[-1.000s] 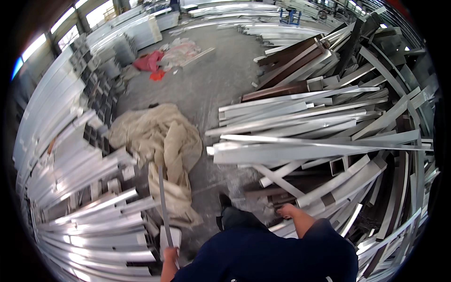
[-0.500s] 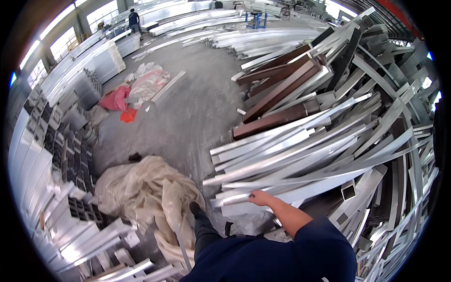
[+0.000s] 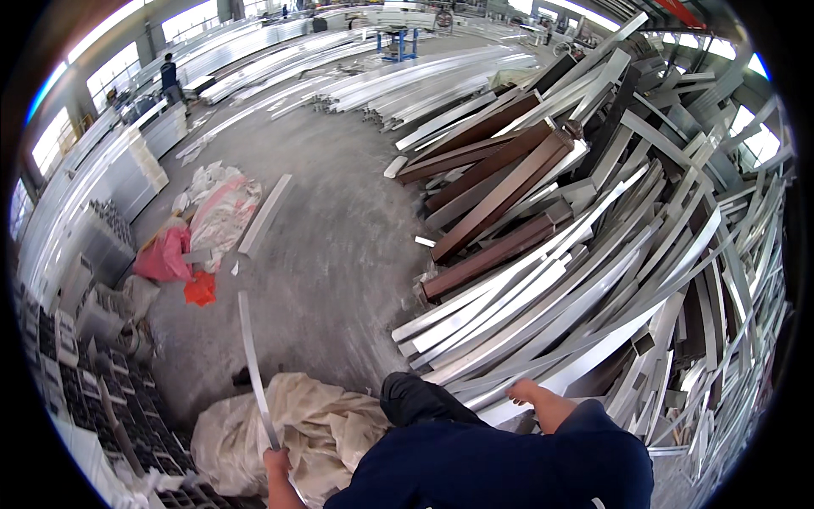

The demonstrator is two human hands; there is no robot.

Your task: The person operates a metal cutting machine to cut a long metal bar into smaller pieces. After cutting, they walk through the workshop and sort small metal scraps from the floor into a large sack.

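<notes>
My left hand (image 3: 276, 461) is closed around a long, narrow silver metal bar (image 3: 252, 360). The bar points forward and stands tilted over a crumpled beige sheet (image 3: 331, 424); its lower end runs down past my hand. Over on the right, my right hand (image 3: 526, 392) is held above the near side of a heap of silver metal profiles (image 3: 543, 314). Its fingers are curled, and nothing shows in them. A wide, flat silver profile (image 3: 585, 365) lies just beyond that hand; whether the two touch is not clear.
Brown metal profiles (image 3: 500, 204) jut out of the right-hand heap. Pink and white sacks (image 3: 225, 212) and an orange scrap (image 3: 200, 288) lie ahead left, near a loose profile (image 3: 266, 215). Stacked profiles (image 3: 102, 237) line the left side. A person (image 3: 170, 81) stands far off, left of a blue stand (image 3: 397, 44).
My left hand has come into view, gripping the silver bar, which now reaches up and forward. My right hand has drawn back toward my body. The view has shifted rightward and upward.
</notes>
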